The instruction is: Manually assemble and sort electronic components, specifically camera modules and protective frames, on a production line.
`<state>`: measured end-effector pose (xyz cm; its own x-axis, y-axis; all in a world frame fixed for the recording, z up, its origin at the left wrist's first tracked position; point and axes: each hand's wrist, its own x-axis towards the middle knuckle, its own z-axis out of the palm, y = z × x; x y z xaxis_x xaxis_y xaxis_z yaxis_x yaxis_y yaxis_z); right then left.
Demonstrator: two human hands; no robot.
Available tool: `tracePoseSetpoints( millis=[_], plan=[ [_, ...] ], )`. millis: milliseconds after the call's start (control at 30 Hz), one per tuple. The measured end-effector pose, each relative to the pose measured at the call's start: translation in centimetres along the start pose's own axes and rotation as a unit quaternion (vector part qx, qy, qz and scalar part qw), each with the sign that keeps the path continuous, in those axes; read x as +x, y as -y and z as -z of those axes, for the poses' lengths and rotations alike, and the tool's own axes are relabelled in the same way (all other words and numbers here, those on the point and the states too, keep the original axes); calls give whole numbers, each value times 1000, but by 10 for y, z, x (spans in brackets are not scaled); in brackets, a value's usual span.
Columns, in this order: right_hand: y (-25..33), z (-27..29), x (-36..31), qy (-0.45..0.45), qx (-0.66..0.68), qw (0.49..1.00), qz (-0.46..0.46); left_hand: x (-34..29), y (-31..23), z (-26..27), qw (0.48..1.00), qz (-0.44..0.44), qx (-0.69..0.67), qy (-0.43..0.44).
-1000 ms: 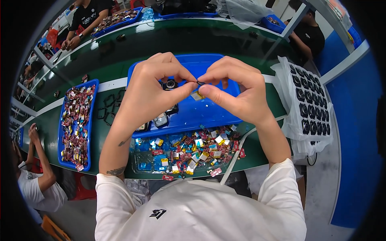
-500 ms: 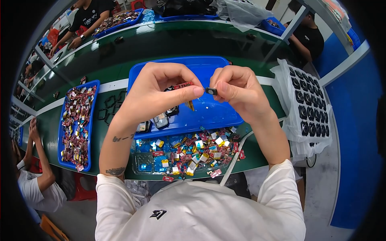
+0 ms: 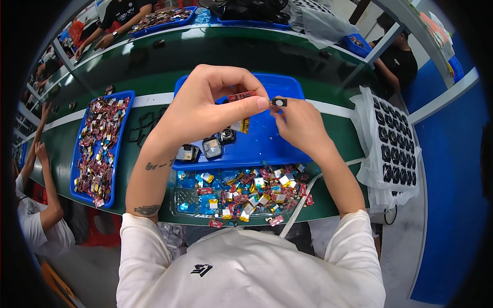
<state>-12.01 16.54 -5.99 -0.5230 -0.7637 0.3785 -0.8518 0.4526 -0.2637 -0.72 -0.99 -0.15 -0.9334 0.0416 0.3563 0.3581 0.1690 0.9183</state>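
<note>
My left hand point(image 3: 221, 105) is raised over the blue tray point(image 3: 290, 84), thumb and fingers pinching a red circuit board point(image 3: 241, 96). A flat part with yellow tape point(image 3: 243, 126) hangs below that hand. At the left thumb's tip is a small black rectangular part point(image 3: 279, 102) with a pale round disc. My right hand point(image 3: 303, 120) is closed at the part's right end; its fingertips are partly hidden. Beneath the left hand, black square watch-like cases point(image 3: 211, 147) and a round-faced black unit point(image 3: 226, 135) lie in the tray.
A clear plastic tray point(image 3: 179, 197) nearest me holds heaped red boards and silver-yellow battery cells point(image 3: 249, 208). Left stands a blue tray point(image 3: 77, 174) of similar parts, near black frames point(image 3: 146, 123). Right, a white-lined stack point(image 3: 362, 149) carries black units. Other people work left and beyond.
The right hand has turned, its back now showing, and the small black part has swung to show its disc more fully. Both hands sit slightly higher in view. The view has shifted.
</note>
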Motion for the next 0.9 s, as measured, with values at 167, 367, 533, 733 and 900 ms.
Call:
tracePoseSetpoints(
  millis=[167,367,533,733,900],
  plan=[
    [2,-25,8,17,-15,993,117,0,-1,3,999,-24,23,4],
    [20,-54,27,108,89,973,186,2,1,2,998,-57,26,1],
    [28,-40,31,98,168,975,108,-3,-3,6,999,-19,12,-29],
    [12,-9,26,61,626,768,-117,3,10,2,985,-48,92,-135],
    [17,15,20,7,625,773,-112,4,11,-1,978,-2,153,-140]
  ],
)
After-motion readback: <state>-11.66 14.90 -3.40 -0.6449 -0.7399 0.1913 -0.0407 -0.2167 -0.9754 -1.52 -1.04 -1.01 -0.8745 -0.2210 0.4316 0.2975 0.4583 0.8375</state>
